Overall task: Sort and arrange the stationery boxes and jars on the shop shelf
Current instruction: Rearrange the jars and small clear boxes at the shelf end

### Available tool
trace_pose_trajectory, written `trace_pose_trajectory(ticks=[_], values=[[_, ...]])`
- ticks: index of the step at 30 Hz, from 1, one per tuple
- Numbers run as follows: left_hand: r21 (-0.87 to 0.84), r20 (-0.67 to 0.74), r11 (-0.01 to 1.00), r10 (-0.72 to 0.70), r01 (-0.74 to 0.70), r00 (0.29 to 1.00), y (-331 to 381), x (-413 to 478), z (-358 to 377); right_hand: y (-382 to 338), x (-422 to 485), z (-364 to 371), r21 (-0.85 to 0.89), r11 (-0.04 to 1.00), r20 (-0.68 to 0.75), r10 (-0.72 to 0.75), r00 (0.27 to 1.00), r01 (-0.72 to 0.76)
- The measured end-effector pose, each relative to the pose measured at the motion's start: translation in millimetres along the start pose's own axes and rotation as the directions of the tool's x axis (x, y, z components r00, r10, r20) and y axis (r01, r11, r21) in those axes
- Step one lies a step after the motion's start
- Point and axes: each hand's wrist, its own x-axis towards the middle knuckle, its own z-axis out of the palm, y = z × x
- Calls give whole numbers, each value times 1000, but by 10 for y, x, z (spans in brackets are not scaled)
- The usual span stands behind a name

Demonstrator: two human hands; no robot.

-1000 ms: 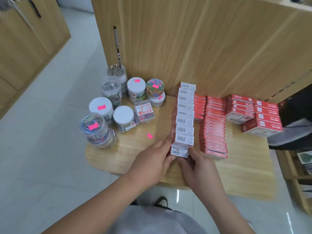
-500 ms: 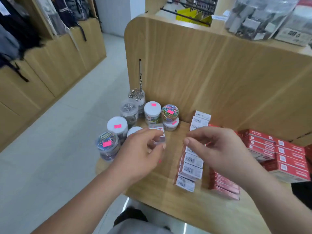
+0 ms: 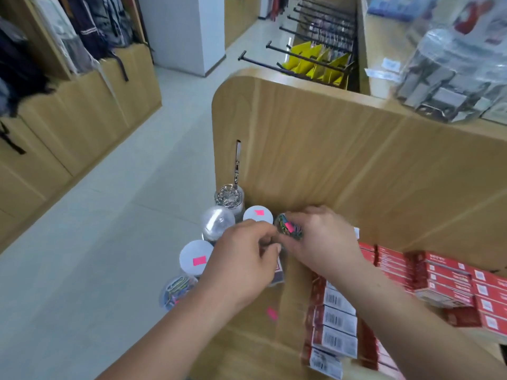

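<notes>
At the foot of the smooth wooden panel point(image 3: 343, 160), near its rounded left edge, the right hand point(image 3: 326, 242) curls round a small clear jar point(image 3: 289, 230) packed with coloured clips, a pink sticker on top. Just beside it, the left hand point(image 3: 241, 264) bends its fingers over a little box point(image 3: 277, 272); whether it grips, I cannot tell. Round white-lidded jars point(image 3: 196, 259) cluster further left. Flat red cardboard boxes point(image 3: 439, 272) line the pale wooden shelf point(image 3: 260, 346) below the panel's right half.
</notes>
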Motion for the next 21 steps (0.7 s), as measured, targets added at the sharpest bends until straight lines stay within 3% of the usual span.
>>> trace_pose_trajectory(ticks=[5, 9, 11, 15, 21], values=[[57, -10, 998, 40, -40, 999, 50, 22, -6, 112, -127, -148, 174, 984, 47, 21, 999, -29], [27, -75, 1000, -7, 9, 997, 73, -58, -145, 51, -457, -489, 210, 976, 277, -119, 953, 61], [76, -60, 997, -1, 5, 998, 59, -207, -181, -70, -640, -496, 234, 960, 327, -229, 917, 157], [43, -63, 998, -49, 51, 997, 49, -584, -156, -243, -900, -211, 154, 908, 221, -417, 882, 391], [55, -110, 995, -74, 81, 991, -32, -795, -117, -414, -1048, 49, 52, 852, 245, -516, 821, 520]])
